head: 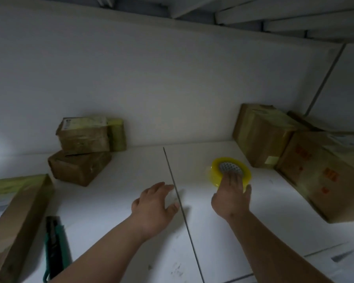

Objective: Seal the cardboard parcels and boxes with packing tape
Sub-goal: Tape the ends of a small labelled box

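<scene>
Two hands: the right hand (231, 198) lies fingers-straight on one yellow tape roll (230, 172); the left hand (154, 205) hovers spread. Six cardboard boxes (262, 137) flank them; one green box cutter (56, 248) lies left.

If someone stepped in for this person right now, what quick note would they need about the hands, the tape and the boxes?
Right hand: on the yellow tape roll, fingers over its near edge; a firm grip is not visible yet.
Left hand: open, holding nothing, beside the table seam.
Boxes: two stacked boxes at the back left, a long box at the near left, large boxes on the right.
Green utility knife lies near left.
Done: several boxes already show tape.
Left: lift the roll and tape whatever is unsealed; which ones, I cannot tell.
</scene>
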Demonstrator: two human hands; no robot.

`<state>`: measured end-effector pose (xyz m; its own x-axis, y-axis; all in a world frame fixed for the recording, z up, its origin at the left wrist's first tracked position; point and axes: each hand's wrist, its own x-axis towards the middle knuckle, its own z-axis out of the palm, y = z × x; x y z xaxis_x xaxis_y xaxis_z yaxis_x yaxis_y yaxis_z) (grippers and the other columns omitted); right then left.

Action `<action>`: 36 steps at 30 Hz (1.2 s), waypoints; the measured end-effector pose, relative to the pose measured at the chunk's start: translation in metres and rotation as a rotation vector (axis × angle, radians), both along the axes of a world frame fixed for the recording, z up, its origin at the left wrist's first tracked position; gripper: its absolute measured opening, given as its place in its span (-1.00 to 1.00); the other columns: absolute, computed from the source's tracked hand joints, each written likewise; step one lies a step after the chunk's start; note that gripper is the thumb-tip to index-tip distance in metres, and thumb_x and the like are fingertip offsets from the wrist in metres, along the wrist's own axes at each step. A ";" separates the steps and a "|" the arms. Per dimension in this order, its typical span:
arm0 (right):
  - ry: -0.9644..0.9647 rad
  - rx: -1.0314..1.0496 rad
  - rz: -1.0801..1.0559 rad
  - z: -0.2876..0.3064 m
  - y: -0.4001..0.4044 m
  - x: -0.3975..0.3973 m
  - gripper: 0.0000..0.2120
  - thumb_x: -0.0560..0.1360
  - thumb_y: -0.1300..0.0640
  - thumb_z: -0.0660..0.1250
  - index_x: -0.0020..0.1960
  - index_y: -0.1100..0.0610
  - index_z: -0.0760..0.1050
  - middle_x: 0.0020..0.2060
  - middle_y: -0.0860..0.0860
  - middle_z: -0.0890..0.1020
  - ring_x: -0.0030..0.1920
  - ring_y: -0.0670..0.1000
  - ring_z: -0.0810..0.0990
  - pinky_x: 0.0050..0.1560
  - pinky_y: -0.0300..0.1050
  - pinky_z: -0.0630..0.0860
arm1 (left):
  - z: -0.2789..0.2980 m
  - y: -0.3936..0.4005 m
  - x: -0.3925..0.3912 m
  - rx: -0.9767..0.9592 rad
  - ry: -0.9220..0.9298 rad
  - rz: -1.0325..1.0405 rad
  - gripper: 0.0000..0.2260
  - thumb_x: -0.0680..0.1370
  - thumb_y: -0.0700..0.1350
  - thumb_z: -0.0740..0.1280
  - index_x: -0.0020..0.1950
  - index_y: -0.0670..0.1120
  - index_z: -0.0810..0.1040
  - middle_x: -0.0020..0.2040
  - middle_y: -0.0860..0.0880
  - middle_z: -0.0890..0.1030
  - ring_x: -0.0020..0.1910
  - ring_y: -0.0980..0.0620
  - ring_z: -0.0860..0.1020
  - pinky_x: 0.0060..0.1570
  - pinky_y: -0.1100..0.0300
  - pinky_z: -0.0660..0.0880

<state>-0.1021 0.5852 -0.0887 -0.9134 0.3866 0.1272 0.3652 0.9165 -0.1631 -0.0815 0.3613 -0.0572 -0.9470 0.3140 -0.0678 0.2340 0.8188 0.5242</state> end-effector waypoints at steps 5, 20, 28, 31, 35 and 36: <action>-0.044 0.163 -0.054 0.009 0.018 -0.013 -0.53 0.51 0.02 0.23 0.41 -0.01 0.33 0.40 0.01 0.37 0.45 0.09 0.25 0.41 0.10 0.18 | -0.002 -0.004 -0.006 -0.017 -0.022 0.037 -0.53 0.62 0.17 0.19 0.53 0.19 0.21 0.58 0.11 0.12 0.55 0.03 0.12 0.49 0.02 0.14; 0.094 -0.403 0.452 0.043 -0.160 0.047 -0.36 0.41 -0.31 -0.08 0.28 0.00 0.45 0.21 -0.06 0.59 0.24 0.02 0.52 0.27 -0.08 0.30 | 0.032 -0.109 -0.002 0.453 0.041 0.178 -0.40 0.56 0.02 0.39 0.54 -0.02 0.25 0.47 0.02 0.34 0.27 0.12 0.44 0.20 0.28 0.37; 0.186 -0.481 0.564 0.073 -0.304 0.096 -0.41 0.43 -0.30 0.02 0.17 0.09 0.47 -0.04 -0.12 0.48 0.07 -0.06 0.39 0.19 -0.13 0.27 | 0.059 -0.239 0.031 0.563 0.160 0.228 -0.84 0.54 0.01 0.41 0.05 -0.03 0.62 -0.04 0.06 0.68 -0.04 0.10 0.62 -0.03 0.22 0.51; 0.164 -0.461 0.577 0.080 -0.341 0.110 -0.60 0.59 -0.20 0.12 0.18 0.09 0.46 -0.06 -0.12 0.44 0.00 -0.04 0.33 0.17 -0.15 0.24 | 0.064 -0.277 0.047 0.586 0.236 0.303 -0.88 0.55 -0.01 0.39 -0.10 -0.04 0.61 -0.23 0.08 0.66 -0.29 0.24 0.54 -0.23 0.32 0.45; 0.205 -0.421 0.670 0.105 -0.377 0.123 -0.64 0.60 -0.20 0.14 0.13 0.05 0.48 -0.14 -0.14 0.44 -0.09 -0.10 0.31 0.15 -0.13 0.27 | 0.079 -0.315 0.062 0.613 0.281 0.357 -0.88 0.56 -0.08 0.37 -0.18 -0.05 0.59 -0.31 0.06 0.61 -0.35 0.18 0.51 -0.25 0.21 0.45; 0.206 -0.418 0.698 0.112 -0.385 0.124 -0.61 0.59 -0.24 0.13 0.13 0.03 0.49 -0.13 -0.14 0.47 -0.08 -0.10 0.35 0.11 -0.12 0.29 | 0.084 -0.323 0.065 0.647 0.282 0.372 -0.88 0.55 -0.11 0.37 -0.19 -0.05 0.59 -0.31 0.04 0.61 -0.34 0.13 0.53 -0.25 0.19 0.47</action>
<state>0.0222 0.2004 0.0232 -0.9347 -0.2064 0.2893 -0.3376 0.7701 -0.5412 -0.0169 0.0381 0.0268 -0.9518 -0.1306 0.2776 0.1998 0.4228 0.8839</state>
